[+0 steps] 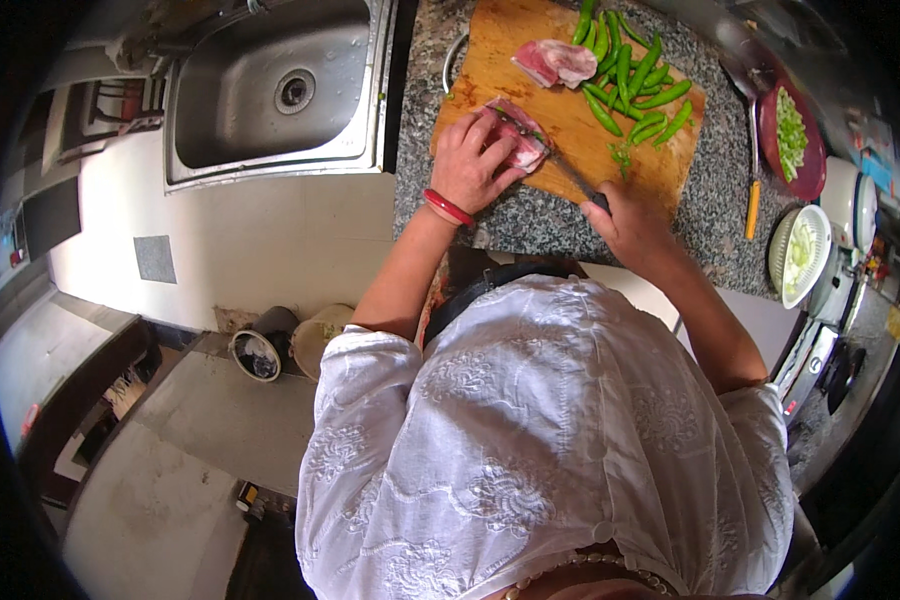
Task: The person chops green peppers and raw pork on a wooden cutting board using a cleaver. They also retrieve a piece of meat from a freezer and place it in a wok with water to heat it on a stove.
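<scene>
On a wooden cutting board (570,161) lies a piece of raw meat (521,124), pressed down under the fingers of my left hand (474,161). The dark handle of a kitchen knife (574,176) is in my right hand (634,225). Its blade lies across the meat, close to my left fingertips; how deep it cuts I cannot tell. Farther up the board rests a second piece of raw meat (555,63). Several green chillies (626,75) are heaped beside it, with small green bits (619,156) nearer to me.
Left of the granite countertop (435,217) is a steel sink (270,90). To the right are a knife with a yellow handle (753,202), a dark red dish of chopped green pieces (814,150), a white plastic colander (817,247) and a white lidded pot (847,195).
</scene>
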A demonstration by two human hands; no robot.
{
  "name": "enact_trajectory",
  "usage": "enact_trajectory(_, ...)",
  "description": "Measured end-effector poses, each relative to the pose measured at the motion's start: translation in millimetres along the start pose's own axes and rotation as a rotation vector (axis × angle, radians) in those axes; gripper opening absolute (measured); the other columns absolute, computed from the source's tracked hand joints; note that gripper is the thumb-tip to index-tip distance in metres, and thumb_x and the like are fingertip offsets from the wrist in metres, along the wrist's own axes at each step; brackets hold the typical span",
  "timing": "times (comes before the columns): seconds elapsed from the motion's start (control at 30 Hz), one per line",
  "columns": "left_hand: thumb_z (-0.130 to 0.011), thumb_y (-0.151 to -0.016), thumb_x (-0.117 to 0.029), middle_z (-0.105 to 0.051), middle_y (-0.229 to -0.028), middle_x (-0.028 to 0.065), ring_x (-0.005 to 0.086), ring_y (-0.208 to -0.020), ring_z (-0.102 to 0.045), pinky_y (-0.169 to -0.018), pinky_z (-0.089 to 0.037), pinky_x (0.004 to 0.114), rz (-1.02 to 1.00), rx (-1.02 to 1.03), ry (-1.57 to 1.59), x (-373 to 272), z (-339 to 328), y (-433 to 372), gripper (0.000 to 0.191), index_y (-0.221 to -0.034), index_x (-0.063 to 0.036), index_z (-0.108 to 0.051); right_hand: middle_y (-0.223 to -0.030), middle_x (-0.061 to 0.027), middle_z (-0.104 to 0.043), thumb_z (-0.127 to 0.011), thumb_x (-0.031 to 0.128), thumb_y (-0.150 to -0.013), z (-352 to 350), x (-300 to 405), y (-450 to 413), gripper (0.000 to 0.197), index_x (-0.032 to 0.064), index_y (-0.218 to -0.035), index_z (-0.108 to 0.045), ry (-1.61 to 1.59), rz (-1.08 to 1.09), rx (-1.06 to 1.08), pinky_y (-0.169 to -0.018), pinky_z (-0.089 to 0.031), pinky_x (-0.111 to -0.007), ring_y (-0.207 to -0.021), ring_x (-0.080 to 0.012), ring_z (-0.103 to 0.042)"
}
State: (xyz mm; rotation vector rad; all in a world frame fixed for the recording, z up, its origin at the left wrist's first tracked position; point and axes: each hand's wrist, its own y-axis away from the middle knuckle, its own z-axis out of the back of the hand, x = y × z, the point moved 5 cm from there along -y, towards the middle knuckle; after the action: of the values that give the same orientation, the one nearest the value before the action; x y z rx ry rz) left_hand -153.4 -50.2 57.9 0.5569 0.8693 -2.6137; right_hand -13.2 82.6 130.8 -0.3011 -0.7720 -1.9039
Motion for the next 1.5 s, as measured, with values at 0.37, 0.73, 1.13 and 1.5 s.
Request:
enact_trajectory(0.37, -0.078, -0.059, -0.026, -0.054, -0.099, 0.0121, 0.0336, -0.099, -0.048, -0.084, -0.041, 0.043, -0.009, -0.081, 0.118, 11.0, -10.1, 5.8, 0.038, -0.089, -0.0088, -0.062, -0.075, -0.0249, -0.057, -0.053, 0.027, -0.087, -9.5, 6.0, -0.1, 0.028, -0.0013, -0.088, -0.049, -0.109, -0.084, 0.027, -0.062, -0.043, -0.047, -0.073, -0.0425, -0.056)
enact_trajectory(0.73, -0.074, -0.057, -0.023, -0.051, -0.103, 0.0148, 0.0375, -0.101, -0.046, -0.087, -0.042, 0.045, 0.056, -0.09, 0.126, 10.3, -10.2, 4.6, 0.037, -0.089, -0.0084, -0.06, -0.074, -0.0249, -0.057, -0.055, 0.026, -0.086, -21.0, 10.5, -23.2, 0.028, -0.0015, -0.086, -0.049, -0.054, -0.089, 0.042, -0.061, -0.043, -0.048, -0.071, -0.0416, -0.057)
enact_trajectory(1.13, -0.073, -0.056, -0.037, -0.046, -0.11, 0.0172, 0.0371, -0.106, -0.041, -0.09, -0.031, 0.056, 0.108, -0.001, -0.027, -0.3, -20.6, 0.3, 0.057, -0.103, -0.0106, -0.053, -0.072, -0.0217, -0.059, -0.055, 0.029, -0.086, -17.6, 2.4, -18.6, 0.03, -0.0005, -0.088, -0.05, -0.219, -0.105, -0.034, -0.06, -0.044, -0.046, -0.068, -0.04, -0.058)
enact_trajectory(1.5, -0.065, -0.067, -0.015, -0.06, -0.082, 0.0082, 0.0186, -0.07, -0.057, -0.065, -0.047, 0.028, 0.689, -0.121, 0.57, 15.5, 0.1, -18.0, 0.032, -0.095, -0.0011, -0.057, -0.08, -0.022, -0.057, -0.048, 0.034, -0.089, 20.9, -60.2, 29.8, 0.037, -0.0014, -0.099, -0.05, -0.389, -0.329, -0.232, -0.067, -0.043, -0.042, -0.074, -0.0373, -0.056)
